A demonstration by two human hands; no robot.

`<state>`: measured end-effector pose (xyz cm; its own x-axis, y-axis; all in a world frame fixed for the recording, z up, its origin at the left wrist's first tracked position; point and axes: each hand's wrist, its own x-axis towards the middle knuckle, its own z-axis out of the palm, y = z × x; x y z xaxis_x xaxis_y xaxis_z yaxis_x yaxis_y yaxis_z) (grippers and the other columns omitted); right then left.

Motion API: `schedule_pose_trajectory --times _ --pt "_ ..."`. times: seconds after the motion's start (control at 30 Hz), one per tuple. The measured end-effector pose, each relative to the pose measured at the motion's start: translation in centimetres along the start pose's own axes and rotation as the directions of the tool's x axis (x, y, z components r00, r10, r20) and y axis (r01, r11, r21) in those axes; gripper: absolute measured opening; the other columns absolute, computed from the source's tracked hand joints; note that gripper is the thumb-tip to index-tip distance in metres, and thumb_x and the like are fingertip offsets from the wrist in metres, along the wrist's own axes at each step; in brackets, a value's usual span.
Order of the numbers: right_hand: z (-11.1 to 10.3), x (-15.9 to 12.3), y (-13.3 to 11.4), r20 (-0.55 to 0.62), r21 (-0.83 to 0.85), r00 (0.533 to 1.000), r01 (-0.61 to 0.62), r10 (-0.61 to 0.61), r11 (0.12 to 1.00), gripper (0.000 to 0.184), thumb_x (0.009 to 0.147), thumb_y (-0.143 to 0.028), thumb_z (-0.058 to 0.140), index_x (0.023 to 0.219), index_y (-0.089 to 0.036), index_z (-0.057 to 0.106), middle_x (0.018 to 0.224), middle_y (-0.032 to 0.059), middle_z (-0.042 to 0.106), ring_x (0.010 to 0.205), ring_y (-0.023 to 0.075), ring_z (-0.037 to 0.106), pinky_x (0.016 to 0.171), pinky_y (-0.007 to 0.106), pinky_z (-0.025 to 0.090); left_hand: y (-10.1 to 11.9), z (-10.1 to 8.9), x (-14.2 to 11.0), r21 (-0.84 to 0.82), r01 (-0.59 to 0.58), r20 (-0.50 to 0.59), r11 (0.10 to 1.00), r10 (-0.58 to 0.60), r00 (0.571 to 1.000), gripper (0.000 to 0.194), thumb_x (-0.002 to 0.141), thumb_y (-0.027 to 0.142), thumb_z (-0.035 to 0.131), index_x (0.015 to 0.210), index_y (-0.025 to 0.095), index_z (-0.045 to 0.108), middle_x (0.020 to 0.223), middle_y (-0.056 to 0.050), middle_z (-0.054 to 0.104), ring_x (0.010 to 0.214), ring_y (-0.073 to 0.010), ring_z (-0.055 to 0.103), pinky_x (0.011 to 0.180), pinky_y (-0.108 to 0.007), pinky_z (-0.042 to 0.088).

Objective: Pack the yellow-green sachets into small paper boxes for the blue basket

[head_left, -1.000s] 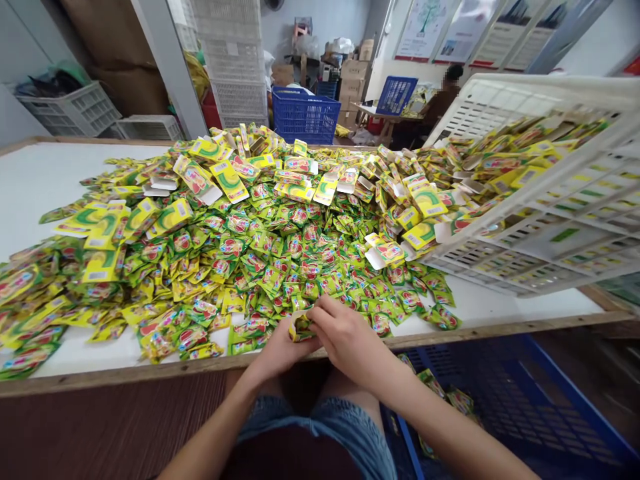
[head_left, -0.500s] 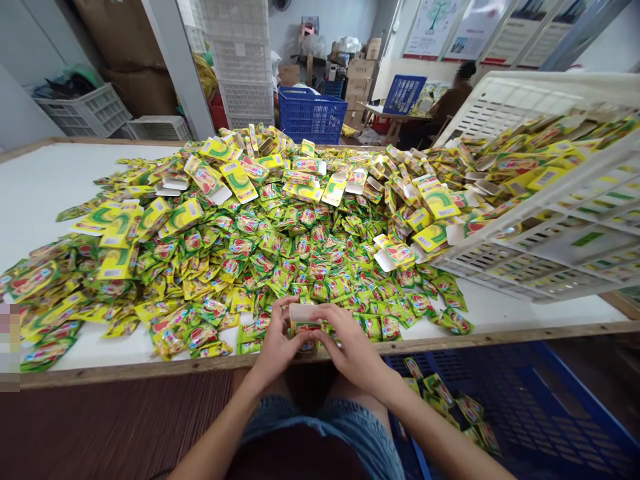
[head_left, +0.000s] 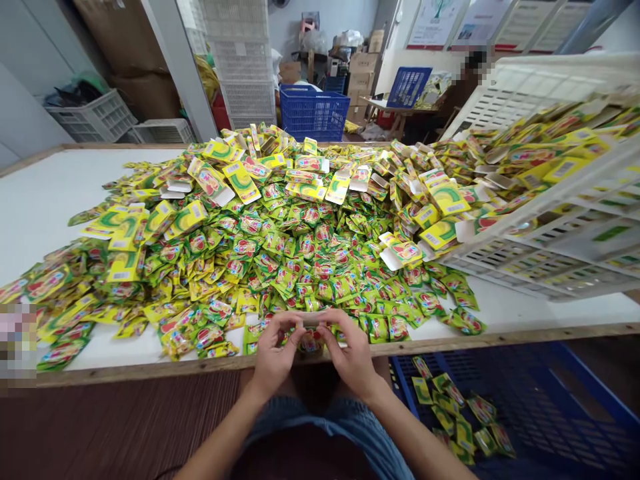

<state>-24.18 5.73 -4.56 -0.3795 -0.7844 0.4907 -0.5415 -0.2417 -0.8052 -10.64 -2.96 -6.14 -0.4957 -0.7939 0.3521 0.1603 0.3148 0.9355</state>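
Yellow cartons are heaped in a slotted plastic white crate, small packs are scattered in a blue crate, and a card box is pinched by left hand and right hand fingertips at the wood-rimmed table's edge.

So the bench has a white top with wooden edging, and there's a huge heap of green and yellow packets on it, cartons piled in, plus a tilted white crate towards the right end.
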Motion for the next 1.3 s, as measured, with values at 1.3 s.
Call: schedule_pose_trajectory --times 1.3 --pt "-3.9 -3.2 0.1 -0.358 0.095 0.872 -0.322 0.334 0.942 0.025 0.087 -0.025 0.056 0.111 -0.023 0.051 0.104 0.0064 0.060 0.093 0.0172 0.059 0.079 0.029 0.050 0.4 1.2 -0.8 -0.106 0.155 0.155 0.982 -0.137 0.978 0.039 0.083 0.016 0.062 0.119 0.022 0.050 0.110 -0.008 0.064 0.100 -0.0218 0.063 0.091 -0.037 0.050"
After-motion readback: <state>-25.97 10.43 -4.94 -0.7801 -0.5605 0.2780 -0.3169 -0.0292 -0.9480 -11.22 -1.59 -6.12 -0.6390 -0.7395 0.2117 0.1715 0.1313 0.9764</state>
